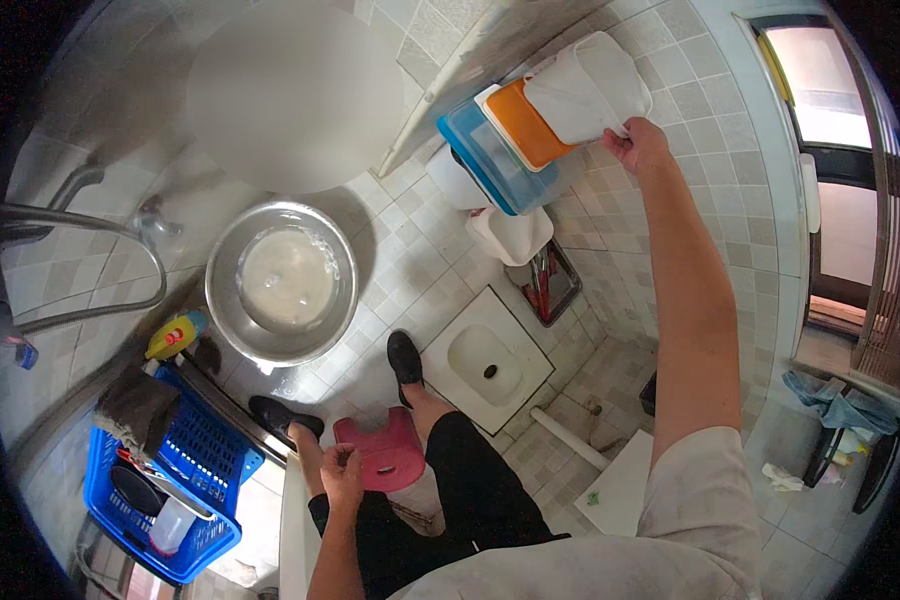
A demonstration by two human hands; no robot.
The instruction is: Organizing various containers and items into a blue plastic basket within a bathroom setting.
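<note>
My right hand (638, 146) reaches out to the far right, its fingers closed on the rim of a white plastic bin (595, 85). The bin is tilted against an orange-faced container (528, 122) with a white edge. Below that is a blue translucent storage box (500, 160). My left hand (343, 480) hangs over my lap with its fingers curled in, and nothing shows in it. It is nearest to a pink plastic stool (382, 455) between my legs.
A large steel basin (345, 290) of cloudy water stands on the tiles. A squat toilet (490, 345) lies ahead. At left are a blue basket (230, 530), a yellow bottle (175, 335) and a shower hose (160, 270). Another white bin (515, 235) and a dark tray (567, 290) sit right.
</note>
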